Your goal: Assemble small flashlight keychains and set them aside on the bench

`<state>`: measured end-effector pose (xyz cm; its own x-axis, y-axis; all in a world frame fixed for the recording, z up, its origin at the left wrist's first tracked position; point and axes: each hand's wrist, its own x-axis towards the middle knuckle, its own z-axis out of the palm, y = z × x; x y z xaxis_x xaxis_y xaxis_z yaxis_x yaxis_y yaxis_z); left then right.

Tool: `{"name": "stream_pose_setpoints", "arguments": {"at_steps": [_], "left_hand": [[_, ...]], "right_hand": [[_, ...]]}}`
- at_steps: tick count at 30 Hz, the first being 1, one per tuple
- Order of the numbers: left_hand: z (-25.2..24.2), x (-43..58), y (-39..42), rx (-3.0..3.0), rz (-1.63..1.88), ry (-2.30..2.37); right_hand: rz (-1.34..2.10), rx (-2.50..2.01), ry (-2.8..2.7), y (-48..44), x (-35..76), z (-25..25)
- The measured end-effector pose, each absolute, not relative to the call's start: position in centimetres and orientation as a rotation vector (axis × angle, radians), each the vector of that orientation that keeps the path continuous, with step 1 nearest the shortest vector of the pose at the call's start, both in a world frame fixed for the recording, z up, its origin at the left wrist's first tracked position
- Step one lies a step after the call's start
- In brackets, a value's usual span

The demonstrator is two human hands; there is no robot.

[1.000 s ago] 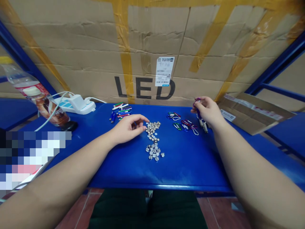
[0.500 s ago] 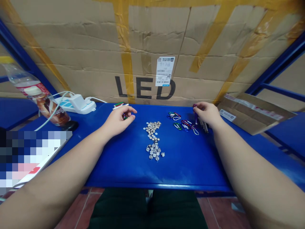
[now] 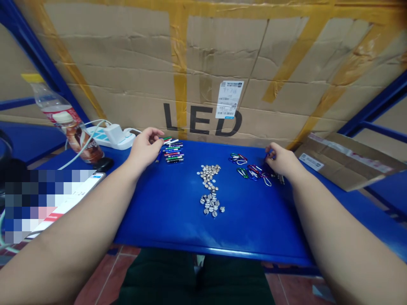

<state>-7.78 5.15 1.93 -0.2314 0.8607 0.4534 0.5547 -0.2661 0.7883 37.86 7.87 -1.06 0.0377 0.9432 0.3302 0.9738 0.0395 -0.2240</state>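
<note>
At the back left, my left hand (image 3: 146, 146) is over the edge of a group of thin coloured metal tubes (image 3: 173, 151). Its fingers are bent, with thumb and forefinger apart. A short blue tube (image 3: 158, 157) shows just below the thumb, and I cannot tell whether the hand touches it. Over on the right, my right hand (image 3: 280, 159) has its fingers curled together around something dark, mostly hidden. Silvery tubes (image 3: 281, 178) lie partly under that hand. Beside it are several coloured carabiners (image 3: 253, 171). Small silver discs (image 3: 210, 171) and ridged silver caps (image 3: 210, 203) lie mid-table.
A large cardboard box (image 3: 133, 72) stands along the back of the blue table (image 3: 165, 216). At left are plastic bottles (image 3: 79, 137), a power strip (image 3: 125, 142) with cables, and a phone (image 3: 73, 195). A smaller carton (image 3: 341, 161) leans at right.
My left hand has drawn left, uncovering more of the tubes. The purple tube that stood upright in my right fingers no longer shows clearly. The whole view has shifted slightly.
</note>
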Motion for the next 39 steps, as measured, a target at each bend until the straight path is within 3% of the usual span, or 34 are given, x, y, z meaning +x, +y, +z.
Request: {"name": "stream_pose_setpoints", "arguments": {"at_steps": [7, 16, 22, 28, 34, 39], "left_hand": [[1.7, -7.9, 5.1, 1.904, 1.013, 1.777], [0.8, -8.2, 5.4, 2.448, 0.675, 1.664], [0.1, -8.4, 5.6, 2.485, 0.517, 1.721], [0.3, -8.0, 5.4, 2.497, 0.512, 1.705], [0.3, -6.0, 4.5, 1.935, 1.009, 1.368], [0.3, -4.0, 2.6, 1.948, 0.841, 1.023]], "right_hand": [[-0.063, -2.142, -1.885, 7.8, 38.2, -0.8], [-0.088, -2.224, -1.889, 7.5, 37.3, 0.3], [-0.078, -2.183, -1.922, 6.3, 36.3, 1.7], [-0.012, -1.967, -1.907, 5.3, 34.7, 2.2], [0.310, -1.267, -2.297, 2.7, 30.7, 2.9], [0.568, -0.909, -2.644, 0.5, 26.0, 2.9]]}}
